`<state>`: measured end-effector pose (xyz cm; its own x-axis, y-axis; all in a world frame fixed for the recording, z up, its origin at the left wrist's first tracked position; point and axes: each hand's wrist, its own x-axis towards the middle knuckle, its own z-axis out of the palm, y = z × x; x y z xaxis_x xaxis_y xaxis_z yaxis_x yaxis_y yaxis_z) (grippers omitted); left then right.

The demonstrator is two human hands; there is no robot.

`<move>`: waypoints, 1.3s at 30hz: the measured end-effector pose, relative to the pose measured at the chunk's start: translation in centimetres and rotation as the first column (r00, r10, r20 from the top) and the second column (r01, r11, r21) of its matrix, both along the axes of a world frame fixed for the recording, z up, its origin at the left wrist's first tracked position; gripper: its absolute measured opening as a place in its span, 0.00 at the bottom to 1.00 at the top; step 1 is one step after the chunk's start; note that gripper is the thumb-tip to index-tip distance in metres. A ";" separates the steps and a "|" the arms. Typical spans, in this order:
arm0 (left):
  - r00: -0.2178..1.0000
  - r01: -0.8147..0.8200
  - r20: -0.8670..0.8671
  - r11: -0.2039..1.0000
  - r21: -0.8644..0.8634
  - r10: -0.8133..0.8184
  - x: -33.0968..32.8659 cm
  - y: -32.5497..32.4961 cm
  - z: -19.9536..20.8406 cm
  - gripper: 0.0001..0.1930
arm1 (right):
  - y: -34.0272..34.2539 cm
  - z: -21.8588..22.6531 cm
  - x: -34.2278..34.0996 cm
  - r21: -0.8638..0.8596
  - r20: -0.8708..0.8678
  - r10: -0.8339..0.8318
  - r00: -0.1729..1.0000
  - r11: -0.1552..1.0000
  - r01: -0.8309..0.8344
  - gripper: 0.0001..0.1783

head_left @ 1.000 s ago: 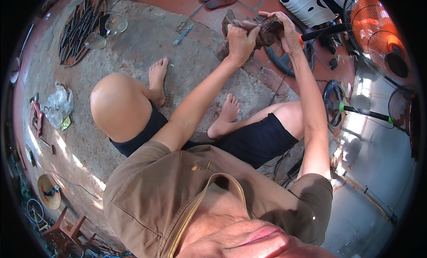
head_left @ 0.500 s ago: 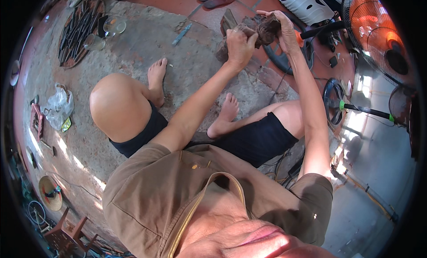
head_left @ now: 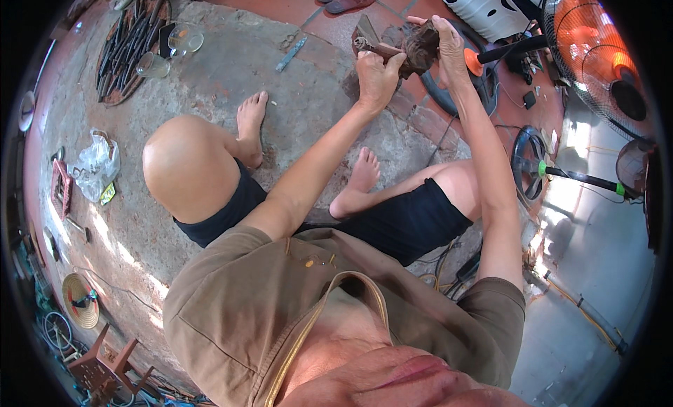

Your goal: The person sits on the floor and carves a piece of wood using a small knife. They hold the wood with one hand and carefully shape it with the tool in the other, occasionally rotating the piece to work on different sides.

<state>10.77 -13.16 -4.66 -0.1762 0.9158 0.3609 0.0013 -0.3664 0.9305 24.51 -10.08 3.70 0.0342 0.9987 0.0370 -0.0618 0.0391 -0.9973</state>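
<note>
Beyond my feet, both hands hold up a dark brown, rough-shaped piece [head_left: 419, 51] that looks like carved wood. My left hand [head_left: 378, 79] is closed on its near left side, the thumb pointing right across it. A flat, angular part rises above those fingers. My right hand [head_left: 451, 53] grips the right end, its fingers around the far edge and partly hidden. Whether the left fingers also hold something small, I cannot tell.
On the worn concrete slab lie a round tray of dark sticks [head_left: 133, 49], two glasses [head_left: 186, 39], a bluish strip [head_left: 291, 53] and a plastic bag [head_left: 98, 165]. An orange fan [head_left: 589, 49] and another fan's round base [head_left: 527, 161] stand at right. Sandals [head_left: 350, 0] lie beyond.
The brown piece has turned slightly in my hands, showing more of its flat upper left part. Both hands keep their grip. The whole view has shifted a little.
</note>
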 end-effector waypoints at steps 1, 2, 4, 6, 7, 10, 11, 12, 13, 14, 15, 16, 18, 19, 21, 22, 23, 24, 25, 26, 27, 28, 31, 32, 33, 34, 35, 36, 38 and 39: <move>1.000 0.024 -0.017 1.000 -0.005 -0.024 -0.1 0.0 0.0 0.06 | 0.1 0.0 -0.1 -0.001 0.009 -0.009 1.000 1.000 0.009 0.17; 0.997 0.043 0.058 0.998 -0.039 -0.041 -0.1 0.3 0.0 0.06 | 0.2 0.0 -0.2 -0.001 0.019 -0.017 1.000 1.000 0.017 0.17; 0.977 0.085 0.203 0.991 -0.100 -0.063 -0.5 0.9 0.4 0.07 | 0.4 -0.1 -0.6 -0.003 0.023 -0.030 0.999 1.000 0.030 0.17; 0.978 0.034 0.206 0.993 -0.115 -0.009 -0.8 1.2 1.4 0.08 | 0.6 0.0 -1.3 -0.008 0.014 -0.038 0.999 0.999 0.038 0.17; 0.978 -0.004 0.205 0.993 -0.121 0.029 -1.2 1.1 1.9 0.08 | 0.6 -0.3 -1.5 -0.007 0.009 -0.062 0.998 0.998 0.062 0.16; 0.969 0.070 0.243 0.996 -0.058 -0.054 -0.8 0.7 0.8 0.08 | 0.4 -0.4 -1.8 -0.006 -0.008 -0.091 0.996 0.996 0.091 0.16; 0.973 0.024 0.231 1.000 -0.004 -0.022 -0.3 0.5 0.5 0.07 | -0.1 -0.1 -1.7 -0.015 -0.005 -0.099 0.995 0.995 0.099 0.16; 0.982 0.010 0.191 1.000 -0.003 -0.010 -0.2 0.4 0.4 0.06 | -0.2 -0.1 -1.5 -0.021 -0.003 -0.114 0.994 0.993 0.114 0.16; 0.988 0.014 0.155 1.000 0.021 -0.017 -0.5 0.2 0.9 0.05 | -0.3 -0.2 -1.1 -0.031 0.006 -0.136 0.991 0.990 0.136 0.16; 0.993 0.044 0.110 0.997 -0.060 -0.037 -1.1 -0.2 1.6 0.05 | -0.4 -0.3 -0.9 -0.039 0.017 -0.116 0.993 0.992 0.116 0.16; 0.994 0.040 0.108 0.996 -0.084 -0.030 -1.5 -0.2 1.8 0.05 | -0.4 -0.4 -0.7 -0.044 0.026 -0.099 0.995 0.994 0.100 0.16; 0.994 0.038 0.107 0.994 -0.106 -0.027 -1.7 0.0 1.9 0.06 | -0.3 -0.5 -0.6 -0.057 0.024 -0.073 0.997 0.996 0.074 0.17; 0.985 0.025 0.172 0.994 -0.105 -0.006 -1.9 0.6 2.2 0.08 | -0.4 -0.3 -1.5 -0.018 0.056 -0.088 0.995 0.996 0.089 0.17; 0.982 0.019 0.188 0.993 -0.115 0.003 -2.0 1.0 2.4 0.08 | -0.5 -0.2 -1.7 0.003 0.074 -0.104 0.992 0.995 0.104 0.17; 0.976 0.017 0.219 0.991 -0.134 0.013 -1.9 1.5 3.1 0.09 | -0.5 -0.7 -2.0 0.040 0.084 -0.082 0.993 0.996 0.079 0.16; 0.978 -0.030 0.202 0.997 -0.072 0.044 -1.7 1.4 3.0 0.09 | -0.4 -1.0 -1.8 0.060 0.104 -0.079 0.991 0.996 0.073 0.16; 0.980 -0.006 0.196 0.996 -0.089 0.023 -1.6 1.2 2.8 0.09 | -0.4 -1.3 -1.4 0.079 0.124 -0.080 0.989 0.994 0.070 0.16; 0.982 0.019 0.191 0.994 -0.106 0.002 -1.6 0.9 2.5 0.09 | -0.3 -1.4 -1.0 0.078 0.134 -0.087 0.987 0.994 0.077 0.15; 0.983 0.043 0.183 0.991 -0.124 -0.020 -1.6 0.6 2.5 0.09 | -0.1 -1.3 -0.9 0.067 0.075 -0.091 0.993 0.994 0.086 0.15; 0.988 0.051 0.150 0.989 -0.136 -0.030 -1.6 -0.1 2.8 0.08 | -0.3 -1.1 -0.8 0.056 0.021 -0.104 0.994 0.993 0.103 0.15; 0.986 0.074 0.159 0.984 -0.163 -0.047 -1.5 -0.8 2.9 0.08 | -0.4 -0.9 -0.8 0.043 -0.034 -0.118 0.992 0.992 0.120 0.15; 0.984 0.094 0.167 0.978 -0.187 -0.063 -1.3 -1.4 2.7 0.07 | -0.4 -0.7 -0.9 0.051 -0.013 -0.124 0.992 0.991 0.125 0.15; 0.972 0.170 0.203 0.947 -0.273 -0.116 -1.5 -1.0 2.1 0.06 | 0.0 -1.1 -0.7 0.093 0.036 -0.083 0.996 0.992 0.079 0.14; 0.969 0.134 0.234 0.961 -0.243 -0.076 -1.5 -0.5 1.5 0.06 | -0.3 -0.9 -1.3 0.096 0.018 -0.077 0.997 0.993 0.075 0.14; 0.977 0.043 0.215 0.983 -0.177 -0.004 -1.3 0.3 1.1 0.06 | -0.4 -0.6 -1.8 0.100 0.000 -0.071 0.997 0.992 0.071 0.14; 0.977 0.056 0.215 0.979 -0.195 -0.013 -1.6 0.6 2.0 0.07 | -0.7 -0.5 -1.9 0.124 0.014 -0.077 0.997 0.989 0.074 0.15; 0.977 0.067 0.214 0.974 -0.216 -0.020 -2.0 0.7 2.8 0.07 | -1.0 -0.2 -2.1 0.098 -0.002 -0.068 0.998 0.993 0.068 0.15; 0.983 0.047 0.186 0.977 -0.206 -0.008 -1.9 0.9 2.6 0.07 | -1.0 -0.3 -2.0 0.087 0.026 -0.069 0.997 0.994 0.066 0.15; 0.991 0.017 0.131 0.983 -0.181 0.007 -1.5 0.8 2.1 0.07 | -0.9 -0.6 -1.6 0.076 0.065 -0.089 0.994 0.994 0.084 0.15; 0.995 0.021 0.098 0.989 -0.149 -0.006 -1.2 0.3 1.8 0.07 | -0.8 -0.8 -1.3 0.084 0.053 -0.099 0.994 0.992 0.094 0.16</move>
